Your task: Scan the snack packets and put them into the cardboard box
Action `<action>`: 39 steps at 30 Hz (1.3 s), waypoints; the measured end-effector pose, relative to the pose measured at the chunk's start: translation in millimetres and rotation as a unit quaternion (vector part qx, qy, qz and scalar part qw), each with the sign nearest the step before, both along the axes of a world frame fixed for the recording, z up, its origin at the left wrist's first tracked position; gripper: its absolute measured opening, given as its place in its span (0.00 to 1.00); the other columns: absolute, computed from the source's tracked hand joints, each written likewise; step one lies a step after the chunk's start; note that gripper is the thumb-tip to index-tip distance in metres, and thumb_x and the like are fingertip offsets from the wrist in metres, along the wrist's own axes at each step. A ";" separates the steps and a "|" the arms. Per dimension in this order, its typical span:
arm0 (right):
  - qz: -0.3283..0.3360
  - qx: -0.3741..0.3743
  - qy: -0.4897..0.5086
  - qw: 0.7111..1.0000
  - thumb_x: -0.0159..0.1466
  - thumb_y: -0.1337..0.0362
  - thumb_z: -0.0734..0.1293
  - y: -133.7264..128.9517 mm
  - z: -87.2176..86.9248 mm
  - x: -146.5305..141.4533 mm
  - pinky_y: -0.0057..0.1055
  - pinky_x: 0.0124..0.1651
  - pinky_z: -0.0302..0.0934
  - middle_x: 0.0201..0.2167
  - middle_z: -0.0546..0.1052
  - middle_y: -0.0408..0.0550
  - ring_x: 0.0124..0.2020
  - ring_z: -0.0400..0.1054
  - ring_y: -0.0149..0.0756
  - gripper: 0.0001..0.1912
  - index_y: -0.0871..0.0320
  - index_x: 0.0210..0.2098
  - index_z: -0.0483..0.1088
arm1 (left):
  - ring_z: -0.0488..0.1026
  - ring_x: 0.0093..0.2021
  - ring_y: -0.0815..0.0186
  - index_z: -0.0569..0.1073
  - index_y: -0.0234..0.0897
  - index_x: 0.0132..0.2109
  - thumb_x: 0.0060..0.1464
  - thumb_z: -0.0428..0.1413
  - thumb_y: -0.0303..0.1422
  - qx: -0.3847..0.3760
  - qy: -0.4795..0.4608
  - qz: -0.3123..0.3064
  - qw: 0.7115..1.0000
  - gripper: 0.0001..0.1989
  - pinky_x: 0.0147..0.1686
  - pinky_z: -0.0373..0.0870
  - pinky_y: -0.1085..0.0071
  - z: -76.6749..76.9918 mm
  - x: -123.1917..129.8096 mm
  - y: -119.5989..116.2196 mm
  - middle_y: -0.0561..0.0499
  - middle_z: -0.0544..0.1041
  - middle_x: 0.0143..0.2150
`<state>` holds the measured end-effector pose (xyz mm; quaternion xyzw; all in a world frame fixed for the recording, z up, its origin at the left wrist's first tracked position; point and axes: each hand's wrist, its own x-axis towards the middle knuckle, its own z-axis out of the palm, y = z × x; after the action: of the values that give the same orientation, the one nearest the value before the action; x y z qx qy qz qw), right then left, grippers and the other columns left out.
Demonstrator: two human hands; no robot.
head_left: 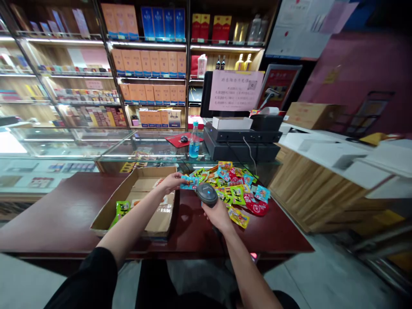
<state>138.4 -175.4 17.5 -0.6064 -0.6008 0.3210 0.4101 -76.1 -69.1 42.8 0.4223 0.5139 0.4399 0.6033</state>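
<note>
My left hand (173, 182) pinches a small blue snack packet (189, 183) by its left end, just past the right rim of a shallow cardboard box (141, 171). Wrapped round the handle of a dark barcode scanner (207, 194) is my right hand (218, 213). The scanner's head, with a small blue light on top, sits close to the packet's right end. Inside the box lie a green packet (121, 210) and a few others, partly hidden by my left forearm. A heap of colourful snack packets (237, 194) spreads over the table beyond the scanner.
The dark red table (58, 210) meets a glass display counter (112, 148). On the counter stand a blue bottle (194, 143), a mouse (184, 138) on a red mat, and a cash register (241, 141) with a pink sign. Shelves of boxed goods (149, 63) line the back.
</note>
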 end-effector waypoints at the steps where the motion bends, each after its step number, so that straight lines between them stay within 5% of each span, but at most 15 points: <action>1: 0.001 0.001 0.002 1.000 0.56 0.57 0.67 0.2 0.1 -0.4 0.29 0.26 0.63 0.17 0.76 0.44 0.22 0.74 0.39 0.09 0.57 0.29 0.72 | 0.76 0.25 0.69 0.70 0.35 0.32 0.34 0.73 0.29 0.000 0.004 -0.002 1.000 0.20 0.32 0.75 0.74 0.2 -1.2 -0.3 0.55 0.76 0.25; 18: 0.000 -0.024 0.023 0.999 0.55 0.56 0.68 -1.3 -0.7 3.0 0.28 0.24 0.63 0.16 0.75 0.43 0.19 0.72 0.38 0.10 0.56 0.30 0.71 | 0.77 0.26 0.68 0.68 0.36 0.31 0.35 0.72 0.27 -0.010 0.012 -0.008 1.000 0.20 0.30 0.75 0.74 4.9 -0.5 -2.7 0.55 0.76 0.24; 22: 0.024 -0.033 0.046 0.998 0.56 0.55 0.68 2.0 -8.0 5.4 0.27 0.20 0.62 0.17 0.76 0.44 0.16 0.70 0.36 0.11 0.57 0.32 0.71 | 0.76 0.25 0.68 0.67 0.35 0.30 0.33 0.73 0.27 0.009 0.016 0.002 1.000 0.21 0.30 0.75 0.72 19.0 -27.3 -7.6 0.52 0.77 0.26; 32: 0.066 -0.042 0.073 0.994 0.55 0.56 0.69 2.2 -0.7 -8.4 0.26 0.19 0.61 0.17 0.75 0.44 0.17 0.70 0.35 0.12 0.60 0.32 0.72 | 0.76 0.29 0.68 0.72 0.33 0.32 0.31 0.74 0.38 0.038 0.106 0.086 0.990 0.23 0.32 0.75 0.72 66.4 -154.3 -64.9 0.51 0.78 0.28; 35: 0.062 -0.044 0.069 0.995 0.56 0.56 0.69 2.1 0.1 -8.7 0.26 0.19 0.62 0.17 0.75 0.44 0.16 0.69 0.35 0.12 0.59 0.32 0.72 | 0.77 0.32 0.67 0.73 0.33 0.33 0.31 0.74 0.41 0.045 0.110 0.087 0.989 0.25 0.35 0.77 0.69 70.8 -158.7 -70.9 0.52 0.77 0.29; 39: 0.048 -0.036 0.067 0.996 0.56 0.57 0.69 1.3 -2.4 0.9 0.26 0.20 0.62 0.18 0.76 0.44 0.17 0.70 0.35 0.12 0.59 0.33 0.72 | 0.77 0.34 0.64 0.73 0.33 0.32 0.26 0.75 0.43 0.041 0.119 0.047 0.991 0.28 0.35 0.77 0.65 65.0 -129.0 -58.1 0.51 0.76 0.29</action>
<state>139.3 -174.1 15.0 -0.5682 -0.5885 0.4015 0.4118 -205.1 -127.2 107.8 0.4714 0.5827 0.4349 0.4991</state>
